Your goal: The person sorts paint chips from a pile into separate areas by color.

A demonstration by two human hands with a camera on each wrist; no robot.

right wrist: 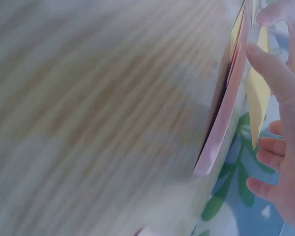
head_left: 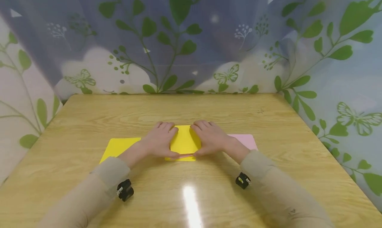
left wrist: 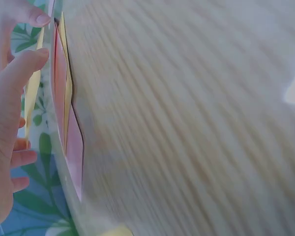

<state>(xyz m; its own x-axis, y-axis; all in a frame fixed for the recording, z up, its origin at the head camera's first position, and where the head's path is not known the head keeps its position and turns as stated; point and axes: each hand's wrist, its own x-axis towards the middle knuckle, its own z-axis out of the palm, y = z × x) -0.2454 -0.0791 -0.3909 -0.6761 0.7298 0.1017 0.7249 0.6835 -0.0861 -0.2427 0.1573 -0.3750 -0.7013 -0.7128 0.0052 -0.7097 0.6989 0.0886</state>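
A yellow paper card [head_left: 185,139] is held up between both hands at the middle of the table. The left hand [head_left: 159,140] grips its left edge, and the right hand [head_left: 211,138] grips its right edge, with the thumbs at the near side. Just under it, overlapping pink and yellow cards lie on the table; a yellow card's near edge [head_left: 186,158] shows in the head view. In the left wrist view a pink card [left wrist: 75,147] sticks out from that pile, and the held yellow card [left wrist: 33,93] stands apart from it.
Another yellow card [head_left: 123,145] lies to the left, partly behind the left forearm. A pink card [head_left: 244,141] lies to the right, partly behind the right wrist. The wooden table [head_left: 191,105] ends at a leaf-patterned curtain [head_left: 185,69] at the back and sides.
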